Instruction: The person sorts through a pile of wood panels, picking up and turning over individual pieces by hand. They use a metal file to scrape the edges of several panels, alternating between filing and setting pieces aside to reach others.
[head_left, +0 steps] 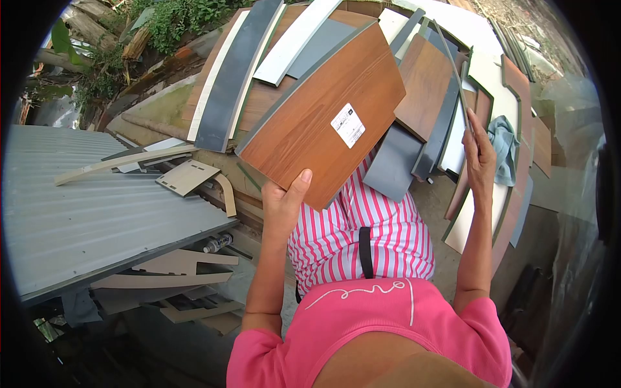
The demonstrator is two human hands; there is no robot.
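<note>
My left hand (283, 199) grips the near corner of a brown wood-grain board (297, 139), its thumb on the top face. This board is tilted over my lap and bears a white printed label (348, 125). On the other side, my right hand (479, 155) is closed on the near end of a long thin strip (451, 61) that points away from me. Beside that hand a blue-grey cloth (503, 145) lies over the boards. Dark grey boards (392, 163) and another brown board (425, 90) lie close by.
White and grey panels (294, 42) are piled in front of me. Pale boards (479, 207) lie at the right. A corrugated metal sheet (97, 200) fills the left, with a bottle (218, 243) by its edge and offcuts (174, 281) below. Plants (178, 26) grow behind.
</note>
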